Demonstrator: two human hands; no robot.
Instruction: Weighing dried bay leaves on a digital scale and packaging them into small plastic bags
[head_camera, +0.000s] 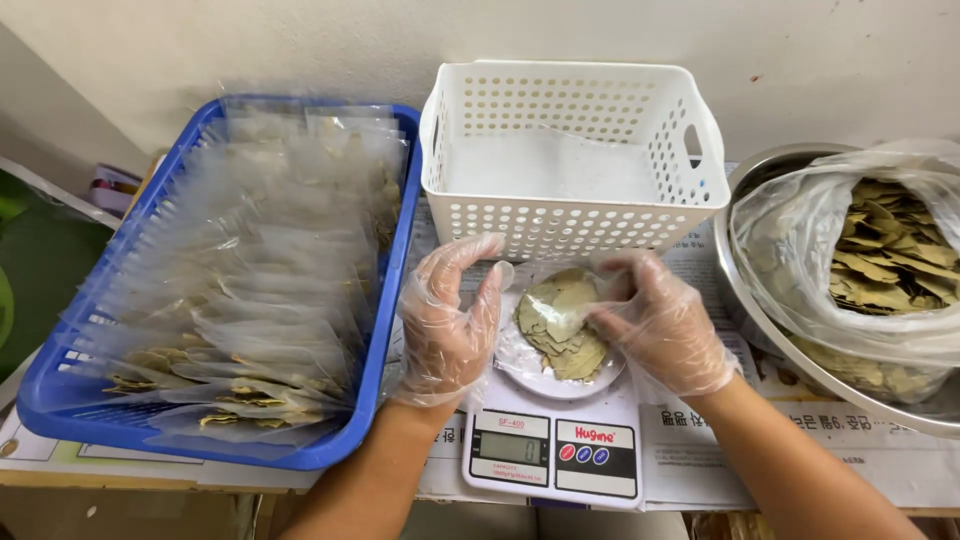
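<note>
blue tray (385, 300), white basket (570, 215), steel bowl (745, 290)

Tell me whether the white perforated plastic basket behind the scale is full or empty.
Nearly empty. The white perforated plastic basket shows bare inner walls, with only what looks like a thin clear plastic bag lying flat on its bottom.

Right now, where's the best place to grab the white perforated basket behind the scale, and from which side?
Judging by its pose, take the white basket by the cut-out handle slot in its right end wall, coming from the right. It stands upright, and both gloved hands, left hand and right hand, crowd its front.
</note>
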